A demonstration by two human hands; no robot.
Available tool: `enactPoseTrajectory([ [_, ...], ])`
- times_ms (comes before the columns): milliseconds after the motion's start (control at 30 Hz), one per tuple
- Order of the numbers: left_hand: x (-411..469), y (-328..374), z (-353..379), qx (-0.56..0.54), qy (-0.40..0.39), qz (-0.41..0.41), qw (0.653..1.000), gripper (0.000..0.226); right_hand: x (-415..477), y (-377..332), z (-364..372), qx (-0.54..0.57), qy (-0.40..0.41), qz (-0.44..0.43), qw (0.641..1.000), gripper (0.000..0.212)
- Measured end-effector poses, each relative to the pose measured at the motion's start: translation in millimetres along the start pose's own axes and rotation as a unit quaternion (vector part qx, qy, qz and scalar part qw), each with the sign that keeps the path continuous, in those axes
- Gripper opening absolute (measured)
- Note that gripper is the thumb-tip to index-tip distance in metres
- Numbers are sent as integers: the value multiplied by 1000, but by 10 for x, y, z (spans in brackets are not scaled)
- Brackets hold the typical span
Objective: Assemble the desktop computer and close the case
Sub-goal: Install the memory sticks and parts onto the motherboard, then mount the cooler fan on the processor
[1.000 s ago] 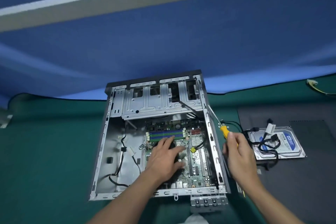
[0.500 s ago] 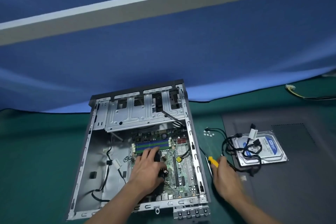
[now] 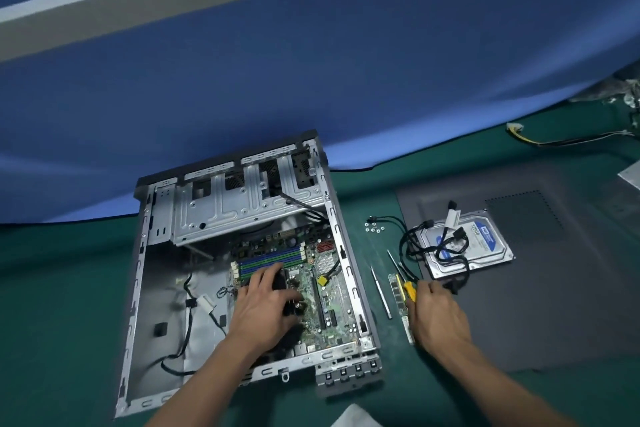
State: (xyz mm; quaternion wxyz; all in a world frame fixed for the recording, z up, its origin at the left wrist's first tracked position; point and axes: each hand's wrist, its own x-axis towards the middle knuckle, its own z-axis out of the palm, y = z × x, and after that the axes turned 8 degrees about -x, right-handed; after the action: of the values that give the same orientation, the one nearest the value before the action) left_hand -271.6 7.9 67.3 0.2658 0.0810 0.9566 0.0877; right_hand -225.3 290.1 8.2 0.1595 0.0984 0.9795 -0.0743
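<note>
Leftmost, the open computer case [image 3: 145, 253] lies flat on the green mat [image 3: 69, 288], with loose black cables [image 3: 190, 303] trailing over its bare floor. Over the motherboard [image 3: 325, 291], the left hand [image 3: 263, 305] rests with fingers spread on a black cooler [image 3: 281, 282] and hides most of it. The blue and green memory slots [image 3: 270, 258] sit just beyond the fingertips.

Just right of the case lie a slim metal tool [image 3: 381, 293], a memory stick [image 3: 398, 298] and a yellow-handled screwdriver [image 3: 410, 289]. The right hand [image 3: 438, 315] lies palm down, fingers bent over that handle. Whether it grips or merely rests there, I cannot tell.

Farther right, small screws [image 3: 374, 227] dot the mat beside the dark side panel [image 3: 554, 305], which bears a hard drive [image 3: 485, 236] tangled in black leads [image 3: 446, 248].
</note>
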Motion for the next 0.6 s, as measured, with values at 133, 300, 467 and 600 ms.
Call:
enactPoseTrajectory([
  [133,-36,14,-26,-30,17,16,999,51,-43,-134,-212,34,20,11,999,36],
  [300,-56,44,-82,-17,26,86,996,37,-80,-629,-727,255,168,-34,952,21],
  [467,-115,-15,-250,-71,66,107,990,27,-193,-1030,-981,174,215,-194,941,9],
  [600,-345,-196,-206,-222,178,-31,958,22,-271,-1214,-949,-59,115,-324,937,20],
])
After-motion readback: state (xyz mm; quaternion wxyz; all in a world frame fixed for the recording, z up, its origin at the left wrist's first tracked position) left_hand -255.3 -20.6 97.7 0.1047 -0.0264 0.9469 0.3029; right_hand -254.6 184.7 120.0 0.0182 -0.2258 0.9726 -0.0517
